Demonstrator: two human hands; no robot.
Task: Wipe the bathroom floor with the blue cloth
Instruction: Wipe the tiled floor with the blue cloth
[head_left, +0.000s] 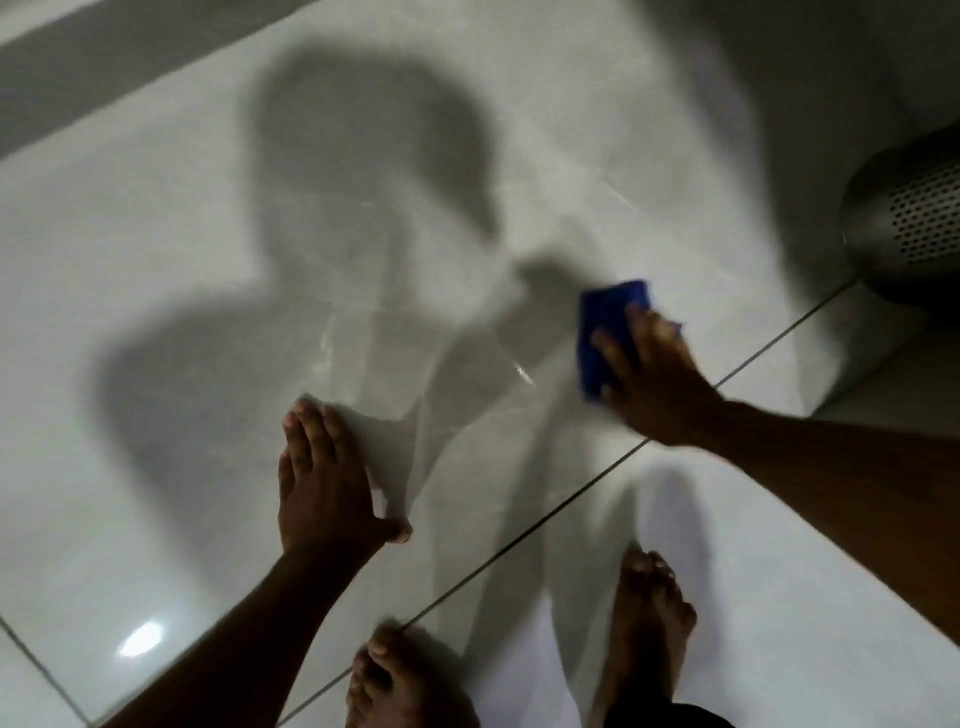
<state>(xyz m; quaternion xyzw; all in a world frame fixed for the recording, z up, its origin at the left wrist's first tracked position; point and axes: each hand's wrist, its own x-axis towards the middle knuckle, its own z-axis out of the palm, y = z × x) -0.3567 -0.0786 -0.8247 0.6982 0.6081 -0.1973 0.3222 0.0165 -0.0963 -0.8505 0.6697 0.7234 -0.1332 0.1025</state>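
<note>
The blue cloth (605, 327) lies bunched on the glossy pale-grey tiled floor (182, 291), right of centre. My right hand (652, 382) presses down on it with fingers spread, covering its near right part; the hand and cloth are blurred. My left hand (324, 480) rests flat on the floor at lower centre-left, fingers together and thumb out, holding nothing.
A perforated metal bin (914, 223) stands at the right edge, close to the cloth. My two bare feet (649, 618) are planted at the bottom. Dark grout lines (519, 540) cross the floor diagonally. A grey wall base (78, 88) runs along the upper left.
</note>
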